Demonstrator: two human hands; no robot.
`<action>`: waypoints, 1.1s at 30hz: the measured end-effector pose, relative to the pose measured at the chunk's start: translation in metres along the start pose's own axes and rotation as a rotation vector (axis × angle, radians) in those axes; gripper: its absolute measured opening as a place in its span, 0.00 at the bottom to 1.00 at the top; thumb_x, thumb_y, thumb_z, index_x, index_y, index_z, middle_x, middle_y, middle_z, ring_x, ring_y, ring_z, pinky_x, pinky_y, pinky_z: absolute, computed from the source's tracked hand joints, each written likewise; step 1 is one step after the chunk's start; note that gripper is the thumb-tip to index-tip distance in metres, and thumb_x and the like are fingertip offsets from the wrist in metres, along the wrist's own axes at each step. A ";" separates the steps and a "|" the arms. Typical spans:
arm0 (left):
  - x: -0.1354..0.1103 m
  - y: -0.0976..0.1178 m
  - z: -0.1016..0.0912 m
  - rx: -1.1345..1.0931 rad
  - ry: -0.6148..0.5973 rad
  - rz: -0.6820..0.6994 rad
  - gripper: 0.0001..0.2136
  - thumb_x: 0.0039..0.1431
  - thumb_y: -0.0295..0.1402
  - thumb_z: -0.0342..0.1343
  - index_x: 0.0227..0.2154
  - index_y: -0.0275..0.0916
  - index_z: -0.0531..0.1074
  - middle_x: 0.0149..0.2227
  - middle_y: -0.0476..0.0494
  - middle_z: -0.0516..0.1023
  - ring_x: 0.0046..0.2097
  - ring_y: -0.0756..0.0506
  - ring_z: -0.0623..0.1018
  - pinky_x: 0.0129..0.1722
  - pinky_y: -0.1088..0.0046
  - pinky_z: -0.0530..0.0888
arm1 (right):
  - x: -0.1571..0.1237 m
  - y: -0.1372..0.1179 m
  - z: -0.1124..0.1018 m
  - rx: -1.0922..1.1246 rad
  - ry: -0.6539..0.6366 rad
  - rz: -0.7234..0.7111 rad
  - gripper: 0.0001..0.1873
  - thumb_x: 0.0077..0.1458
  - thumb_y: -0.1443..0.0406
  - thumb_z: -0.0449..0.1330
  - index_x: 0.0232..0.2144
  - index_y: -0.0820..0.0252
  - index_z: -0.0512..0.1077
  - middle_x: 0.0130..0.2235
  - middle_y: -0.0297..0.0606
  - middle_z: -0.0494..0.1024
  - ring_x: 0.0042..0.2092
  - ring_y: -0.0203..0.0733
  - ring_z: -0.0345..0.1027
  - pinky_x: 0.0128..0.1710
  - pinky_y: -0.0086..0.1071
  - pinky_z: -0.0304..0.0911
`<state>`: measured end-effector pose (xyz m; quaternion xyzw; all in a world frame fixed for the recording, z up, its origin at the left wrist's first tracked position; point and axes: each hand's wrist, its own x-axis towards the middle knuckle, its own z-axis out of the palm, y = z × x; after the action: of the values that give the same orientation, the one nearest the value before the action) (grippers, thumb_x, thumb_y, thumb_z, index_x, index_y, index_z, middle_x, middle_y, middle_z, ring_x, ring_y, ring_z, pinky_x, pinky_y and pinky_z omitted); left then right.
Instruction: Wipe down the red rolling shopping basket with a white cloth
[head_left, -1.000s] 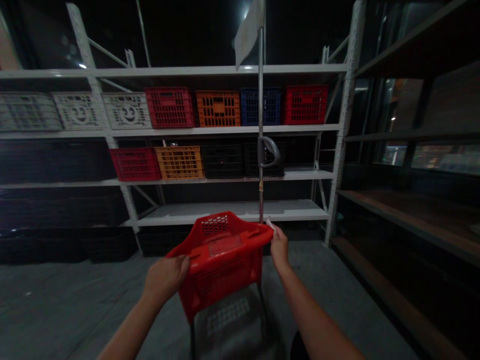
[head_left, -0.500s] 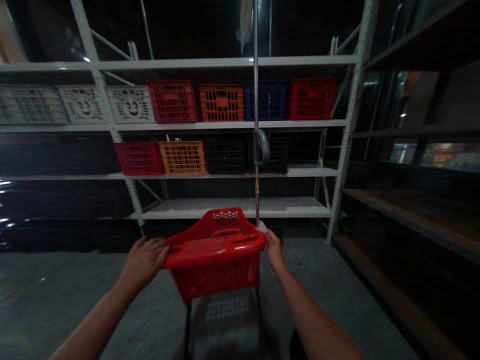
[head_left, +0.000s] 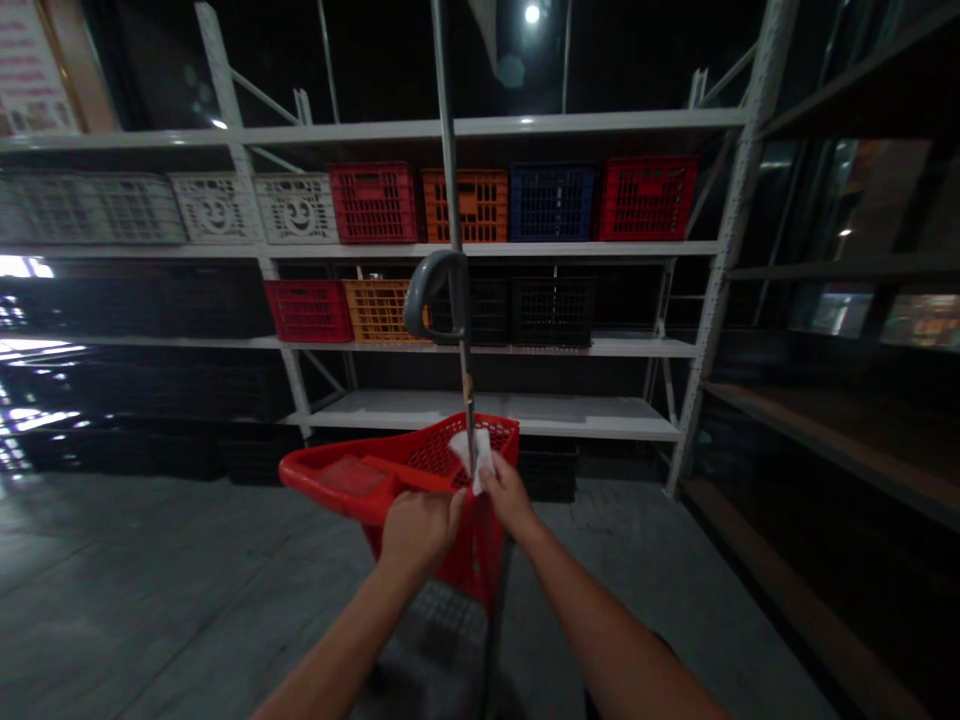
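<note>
A small red plastic shopping cart [head_left: 341, 480] stands turned at an angle on the floor in front of me. My left hand [head_left: 418, 530] is closed over the right end of its handle rim. Just beside it, my right hand [head_left: 511, 492] grips a white cloth or tissue [head_left: 480, 458] and presses it around the lower part of an upright metal pole [head_left: 451, 170] at the cart's side. A grey loop-shaped handle [head_left: 435, 297] sits partway up the pole. My left fingertips are hidden beneath the rim.
White metal shelving [head_left: 487, 420] spans the background. It carries a blue crate [head_left: 551, 203], an orange crate [head_left: 465, 207], a white smiley crate [head_left: 296, 210] and several red and black ones. Dark shelves [head_left: 840, 410] run along the right. Grey concrete floor [head_left: 202, 590] surrounds the cart.
The cart and pole have swivelled, so the grey loop now points left. My left hand has moved from the handle's left end to its right end, near my right hand, and the cloth shows more.
</note>
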<state>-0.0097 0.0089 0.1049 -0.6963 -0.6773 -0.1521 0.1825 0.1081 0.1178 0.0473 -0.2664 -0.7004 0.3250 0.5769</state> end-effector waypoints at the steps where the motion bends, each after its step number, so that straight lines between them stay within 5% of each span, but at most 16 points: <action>1: -0.002 -0.002 0.001 0.013 0.007 0.000 0.29 0.61 0.42 0.29 0.24 0.34 0.74 0.26 0.34 0.77 0.31 0.41 0.76 0.34 0.64 0.66 | -0.001 0.001 0.008 -0.046 -0.064 -0.034 0.19 0.56 0.61 0.48 0.49 0.58 0.63 0.42 0.39 0.74 0.43 0.41 0.68 0.41 0.31 0.63; 6: -0.010 -0.010 -0.001 -0.006 0.021 0.074 0.28 0.61 0.41 0.29 0.26 0.34 0.75 0.27 0.36 0.77 0.32 0.42 0.76 0.34 0.65 0.65 | 0.004 -0.012 0.022 -0.143 -0.071 -0.083 0.20 0.58 0.63 0.47 0.52 0.60 0.57 0.45 0.43 0.72 0.46 0.42 0.66 0.45 0.33 0.62; 13: -0.014 0.011 0.000 -0.065 -0.011 0.078 0.29 0.61 0.43 0.29 0.26 0.34 0.74 0.28 0.36 0.77 0.32 0.42 0.76 0.35 0.65 0.64 | 0.115 -0.113 -0.011 -0.015 0.016 -0.302 0.19 0.61 0.58 0.44 0.50 0.62 0.58 0.45 0.40 0.70 0.46 0.40 0.64 0.47 0.35 0.60; 16: -0.015 0.018 -0.001 -0.086 -0.009 0.081 0.29 0.61 0.43 0.29 0.26 0.34 0.74 0.27 0.36 0.77 0.32 0.42 0.76 0.35 0.65 0.64 | 0.132 -0.124 -0.013 0.044 0.026 -0.319 0.24 0.56 0.55 0.52 0.50 0.62 0.58 0.44 0.39 0.71 0.45 0.40 0.65 0.46 0.35 0.60; 22: -0.013 0.016 0.000 -0.064 0.003 0.082 0.27 0.61 0.43 0.31 0.26 0.35 0.75 0.27 0.37 0.78 0.32 0.43 0.76 0.35 0.66 0.64 | 0.051 -0.057 -0.003 0.016 0.027 -0.058 0.27 0.49 0.52 0.57 0.47 0.60 0.62 0.41 0.42 0.74 0.41 0.43 0.68 0.42 0.34 0.63; 26: -0.009 0.013 0.002 -0.052 0.012 0.112 0.26 0.61 0.40 0.32 0.25 0.36 0.74 0.27 0.38 0.78 0.31 0.43 0.76 0.34 0.66 0.64 | -0.002 -0.018 -0.016 0.191 -0.062 0.010 0.28 0.54 0.46 0.46 0.44 0.61 0.67 0.41 0.43 0.75 0.45 0.46 0.68 0.43 0.37 0.63; 29: -0.007 0.012 0.002 -0.044 0.014 0.125 0.26 0.61 0.40 0.31 0.24 0.36 0.74 0.26 0.39 0.78 0.31 0.43 0.76 0.33 0.66 0.63 | -0.012 -0.008 -0.034 0.414 -0.057 0.135 0.30 0.57 0.47 0.40 0.40 0.62 0.71 0.39 0.45 0.76 0.42 0.46 0.70 0.41 0.39 0.64; 33: -0.004 0.010 0.005 -0.040 0.024 0.138 0.27 0.61 0.41 0.31 0.25 0.36 0.75 0.26 0.39 0.77 0.30 0.43 0.75 0.32 0.67 0.63 | -0.004 -0.009 -0.052 0.486 -0.107 0.169 0.17 0.47 0.55 0.59 0.37 0.60 0.72 0.39 0.41 0.76 0.41 0.44 0.70 0.42 0.38 0.64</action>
<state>0.0000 0.0073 0.0985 -0.7428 -0.6224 -0.1610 0.1868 0.1601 0.1170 0.0585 -0.1598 -0.6065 0.5446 0.5567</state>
